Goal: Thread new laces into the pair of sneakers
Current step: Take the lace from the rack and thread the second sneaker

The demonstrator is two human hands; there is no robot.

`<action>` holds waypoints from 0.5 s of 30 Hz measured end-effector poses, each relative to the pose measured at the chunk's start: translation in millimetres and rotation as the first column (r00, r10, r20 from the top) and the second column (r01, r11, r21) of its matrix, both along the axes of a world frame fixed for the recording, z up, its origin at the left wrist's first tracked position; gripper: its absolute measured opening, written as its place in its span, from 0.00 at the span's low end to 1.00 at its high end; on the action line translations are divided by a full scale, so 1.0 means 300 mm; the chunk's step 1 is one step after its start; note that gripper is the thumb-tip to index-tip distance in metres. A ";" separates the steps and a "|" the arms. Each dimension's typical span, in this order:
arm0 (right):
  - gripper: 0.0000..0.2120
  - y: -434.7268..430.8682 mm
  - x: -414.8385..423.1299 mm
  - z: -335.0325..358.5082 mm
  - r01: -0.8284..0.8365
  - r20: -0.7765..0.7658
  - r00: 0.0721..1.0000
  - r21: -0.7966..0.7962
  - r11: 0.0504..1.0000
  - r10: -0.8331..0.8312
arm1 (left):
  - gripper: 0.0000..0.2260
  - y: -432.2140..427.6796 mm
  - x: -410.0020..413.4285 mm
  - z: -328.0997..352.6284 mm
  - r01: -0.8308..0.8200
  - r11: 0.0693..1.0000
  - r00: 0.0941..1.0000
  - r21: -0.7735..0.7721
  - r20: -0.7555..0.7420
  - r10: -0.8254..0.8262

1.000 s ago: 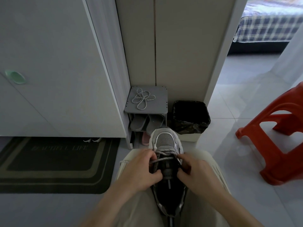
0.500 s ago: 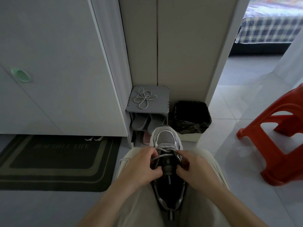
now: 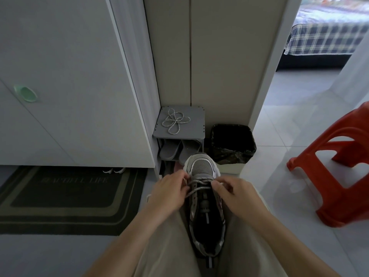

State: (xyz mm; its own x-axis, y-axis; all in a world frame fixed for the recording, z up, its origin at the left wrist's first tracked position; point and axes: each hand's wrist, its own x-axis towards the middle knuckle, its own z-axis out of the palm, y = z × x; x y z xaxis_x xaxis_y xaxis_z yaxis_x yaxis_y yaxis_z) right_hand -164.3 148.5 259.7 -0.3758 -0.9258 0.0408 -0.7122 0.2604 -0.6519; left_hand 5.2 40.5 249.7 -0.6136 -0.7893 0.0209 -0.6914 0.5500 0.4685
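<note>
Pinching the grey lace [image 3: 199,189] on either side, our left grip [image 3: 169,191] and right grip [image 3: 232,193] sit with fingers curled at 9 and 3 o'clock of the sneaker's front eyelets. The lace is stretched across between them. The sneaker [image 3: 201,166] lies wedged between our thighs in beige trousers [image 3: 165,246], toe toward 12 o'clock and heel toward 6. Lace crosses the eyelets nearest the toe. Beyond the toe at 12 o'clock stands a grey shoe rack [image 3: 196,124], with a second lace [image 3: 176,121] lying in loose loops on top and grey slippers [image 3: 171,151] on the shelf beneath. Just beside the rack, at 1 o'clock, is a black-lined bin [image 3: 232,144]. A red stool [image 3: 339,176] stands at 3 o'clock, and a dark doormat [image 3: 65,198] lies at 9.
</note>
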 end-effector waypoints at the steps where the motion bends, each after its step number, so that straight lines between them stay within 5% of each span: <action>1: 0.09 -0.010 -0.001 -0.002 0.014 -0.009 1.000 -0.014 1.000 -0.014 | 0.09 -0.009 -0.002 0.002 0.007 1.000 0.998 0.012 0.061 -0.008; 10: 0.06 -0.160 0.072 0.065 -0.213 -0.159 0.963 0.046 0.976 0.218 | 0.05 -0.083 0.005 0.172 0.115 0.954 0.992 0.276 -0.083 -0.095; 15: 0.05 -0.211 0.077 0.146 -0.098 0.037 0.994 -0.134 0.986 0.103 | 0.04 -0.125 0.048 0.231 0.074 0.978 0.970 0.193 -0.240 -0.026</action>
State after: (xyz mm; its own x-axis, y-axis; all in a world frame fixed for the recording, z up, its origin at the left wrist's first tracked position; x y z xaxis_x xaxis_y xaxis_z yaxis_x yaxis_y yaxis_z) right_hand -141.2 85.2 303.5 -0.2852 -0.9465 0.1507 -0.7008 0.0987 -0.7065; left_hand 19.5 3.1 319.1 -0.6490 -0.7606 0.0151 -0.5225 0.4601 0.7179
